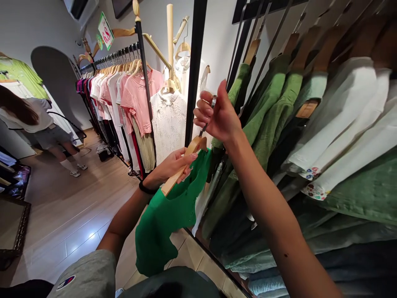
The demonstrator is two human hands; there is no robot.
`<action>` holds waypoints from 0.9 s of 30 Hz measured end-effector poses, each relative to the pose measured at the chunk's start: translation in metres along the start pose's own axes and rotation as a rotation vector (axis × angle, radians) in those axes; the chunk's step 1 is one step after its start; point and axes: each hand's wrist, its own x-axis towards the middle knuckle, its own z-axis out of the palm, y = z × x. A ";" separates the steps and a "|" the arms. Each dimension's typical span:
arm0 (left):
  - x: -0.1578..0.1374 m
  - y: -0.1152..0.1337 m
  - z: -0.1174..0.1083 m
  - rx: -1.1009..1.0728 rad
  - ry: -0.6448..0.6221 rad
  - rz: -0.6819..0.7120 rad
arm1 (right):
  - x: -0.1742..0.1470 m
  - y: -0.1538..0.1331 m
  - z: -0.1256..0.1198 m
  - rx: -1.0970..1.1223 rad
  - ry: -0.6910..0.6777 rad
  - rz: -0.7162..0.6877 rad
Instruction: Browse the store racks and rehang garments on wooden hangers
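Note:
My left hand (173, 165), with a black band at the wrist, is closed around one arm of a wooden hanger (171, 182). A bright green top (161, 223) hangs down from the hanger; the near end of the wood sticks out bare of cloth. Above it, my right hand (218, 114) has its fingers curled at the hanger's metal hook, thumb pointing up, a ring on one finger. The hook's upper part is hidden by those fingers. Right behind my right hand hang green shirts (266, 120) on wooden hangers.
White garments (338, 111) and folded clothes (269, 285) fill the right side. A black post (195, 62) stands close ahead. Beyond are a rack of pink shirts (139, 99) and a white lace top (169, 124). A person (52, 128) stands at far left near a framed mirror (14, 227).

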 end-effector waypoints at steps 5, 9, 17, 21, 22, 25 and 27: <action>0.006 -0.004 0.002 -0.064 0.033 0.017 | 0.015 0.004 0.001 0.100 -0.021 0.066; 0.011 -0.009 0.003 -0.106 0.063 0.038 | 0.022 0.014 0.002 0.115 0.062 0.044; 0.016 0.000 0.003 0.022 0.138 0.015 | 0.016 -0.018 0.021 -0.015 0.178 0.163; 0.022 0.011 -0.009 0.095 0.205 0.009 | 0.011 -0.042 -0.001 -0.419 0.318 0.177; 0.024 0.014 -0.011 0.111 0.206 0.014 | 0.010 -0.043 -0.010 -0.607 0.391 0.137; 0.029 0.023 -0.016 0.176 0.204 0.032 | 0.007 -0.036 -0.037 -1.323 0.447 -0.008; 0.036 0.029 -0.016 0.225 0.205 0.041 | 0.004 -0.027 -0.050 -1.710 0.354 -0.045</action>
